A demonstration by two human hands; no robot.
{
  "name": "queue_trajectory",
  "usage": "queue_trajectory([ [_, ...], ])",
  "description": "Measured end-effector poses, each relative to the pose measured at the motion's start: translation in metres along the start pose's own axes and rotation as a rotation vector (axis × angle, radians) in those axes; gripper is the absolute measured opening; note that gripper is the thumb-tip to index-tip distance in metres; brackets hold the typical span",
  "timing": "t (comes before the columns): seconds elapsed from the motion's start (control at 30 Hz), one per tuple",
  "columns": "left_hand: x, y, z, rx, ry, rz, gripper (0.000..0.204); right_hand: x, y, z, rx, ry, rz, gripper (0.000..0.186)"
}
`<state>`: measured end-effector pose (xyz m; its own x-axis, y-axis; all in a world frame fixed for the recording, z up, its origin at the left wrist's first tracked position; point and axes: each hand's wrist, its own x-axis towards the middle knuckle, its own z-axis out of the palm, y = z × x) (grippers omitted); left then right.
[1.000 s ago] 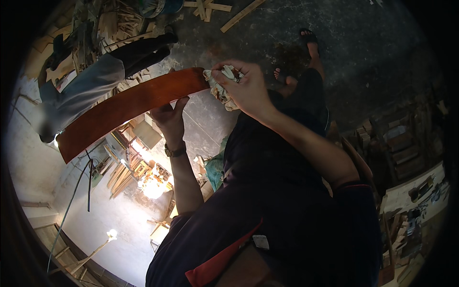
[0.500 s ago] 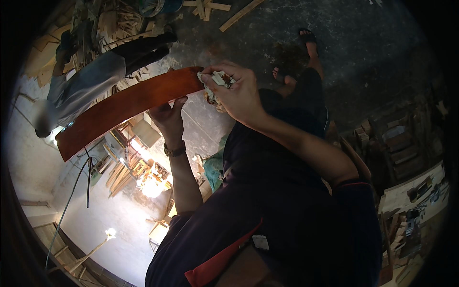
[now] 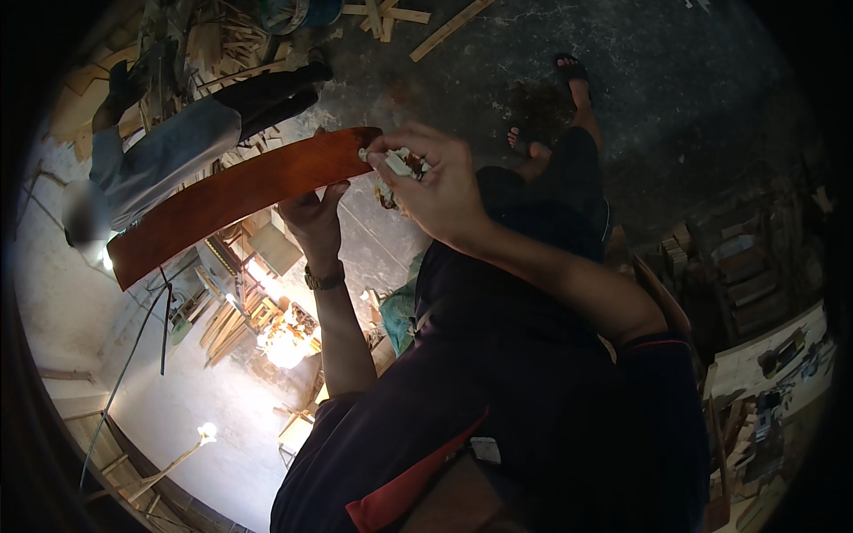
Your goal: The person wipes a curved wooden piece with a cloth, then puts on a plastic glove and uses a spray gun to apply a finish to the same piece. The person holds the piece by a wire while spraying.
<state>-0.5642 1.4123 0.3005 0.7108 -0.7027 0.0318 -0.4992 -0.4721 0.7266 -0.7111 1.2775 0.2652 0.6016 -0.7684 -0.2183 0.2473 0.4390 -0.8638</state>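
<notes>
A curved, reddish-brown stained board slants across the upper left of the head view, its left end lower. My left hand, with a watch on the wrist, grips it from beneath near the middle, fingers partly hidden behind it. My right hand is closed on a crumpled, pale, brown-stained cloth at the board's right end, fingertips touching the edge. My forearms rise from below, over my dark clothing.
Another person is at the left, behind the board. Scrap timber and a bucket lie at top. Loose planks lie on the grey floor. A cluttered pale worktop stands right; a cable hangs lower left.
My right hand and cloth have shifted a little left, onto the board's end. The board's left end has risen slightly. The other person has moved slightly.
</notes>
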Motion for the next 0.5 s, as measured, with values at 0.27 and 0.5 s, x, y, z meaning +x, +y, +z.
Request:
queue_trajectory([
  [0.27,0.001,0.017,0.009,0.032,0.006,-0.067,0.033,-0.017,-0.027,-0.011,0.198,-0.078,-0.058,0.011],
  [0.5,0.007,0.007,0.008,0.073,-0.026,0.014,0.032,0.005,0.003,-0.042,0.569,0.184,0.501,0.016],
])
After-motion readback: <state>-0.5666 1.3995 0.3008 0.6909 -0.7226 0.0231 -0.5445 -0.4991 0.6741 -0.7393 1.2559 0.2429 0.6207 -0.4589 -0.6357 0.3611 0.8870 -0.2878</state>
